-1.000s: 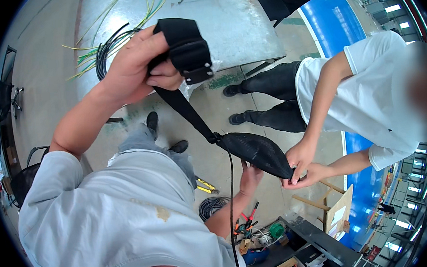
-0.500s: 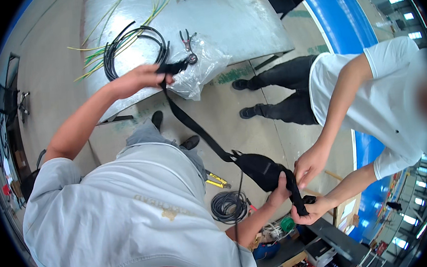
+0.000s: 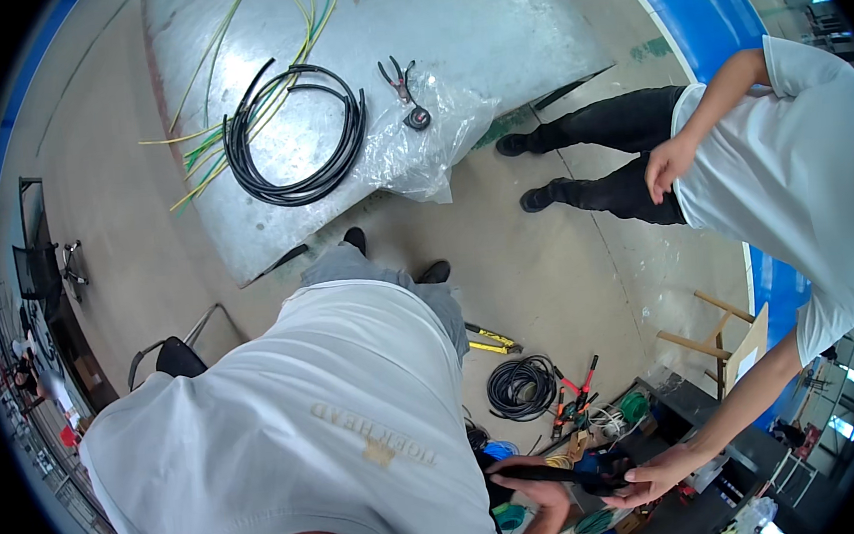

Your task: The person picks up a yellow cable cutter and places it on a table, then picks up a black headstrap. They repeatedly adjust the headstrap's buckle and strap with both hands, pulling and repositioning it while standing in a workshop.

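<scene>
Low on the right, my right hand (image 3: 543, 492) is closed on a black pouch with a strap (image 3: 582, 477), held level in front of its fingers. Another person's hand (image 3: 649, 480) grips the far end of the same black strap. Most of the pouch is hidden by my shirt and right hand. My left hand is out of sight.
A metal table (image 3: 488, 21) bears a coil of black cable (image 3: 362, 142), yellow-green wires, pliers (image 3: 398, 78) and a clear plastic bag (image 3: 414, 168). On the floor lie a cable coil (image 3: 521, 388) and red-handled cutters (image 3: 577, 391). A person (image 3: 790, 158) stands right.
My left hand, which held the strap's end over the table, has gone out of view. The pouch and my right hand are lower in view. One of the other person's hands has let go.
</scene>
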Demonstrator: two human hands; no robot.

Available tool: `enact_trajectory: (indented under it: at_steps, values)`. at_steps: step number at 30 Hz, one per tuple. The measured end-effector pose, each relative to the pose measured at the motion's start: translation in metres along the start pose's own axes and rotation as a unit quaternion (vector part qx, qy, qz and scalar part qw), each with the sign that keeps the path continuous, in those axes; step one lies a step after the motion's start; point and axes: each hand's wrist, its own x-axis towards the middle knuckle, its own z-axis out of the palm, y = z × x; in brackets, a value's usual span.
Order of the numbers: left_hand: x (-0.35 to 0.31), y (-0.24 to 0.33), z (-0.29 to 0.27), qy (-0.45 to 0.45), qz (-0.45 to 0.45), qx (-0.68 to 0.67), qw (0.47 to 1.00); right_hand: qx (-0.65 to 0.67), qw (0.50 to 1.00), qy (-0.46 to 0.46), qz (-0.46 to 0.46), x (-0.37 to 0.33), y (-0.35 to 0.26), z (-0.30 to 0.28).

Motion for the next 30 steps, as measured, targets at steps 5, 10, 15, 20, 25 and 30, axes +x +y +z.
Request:
enact_trajectory:
  at_steps: [5,10,15,20,25,30]
  values:
    - [-0.013,-0.020,0.015,0.032,-0.033,-0.061,0.997,0.196,0.977,-0.088,0.010,0.069,0.085,0.024]
    - [-0.015,-0.003,-0.001,0.053,-0.018,-0.082,0.995,0.162,0.980,-0.113,0.006,0.082,0.046,0.027]
    - [-0.019,0.013,-0.007,0.053,-0.016,-0.081,0.995,0.279,0.959,-0.053,-0.018,0.089,0.093,0.020]
    - [-0.024,0.022,-0.004,0.041,-0.020,-0.069,0.997,0.366,0.928,0.045,-0.050,0.069,0.107,-0.001]
    - [-0.025,0.026,0.005,0.015,-0.020,-0.043,0.999,0.376,0.904,0.041,-0.198,0.057,0.121,-0.008]
    - [0.009,0.033,-0.003,0.007,0.023,0.001,1.000,0.276,0.911,0.199,-0.234,0.051,0.097,-0.011]
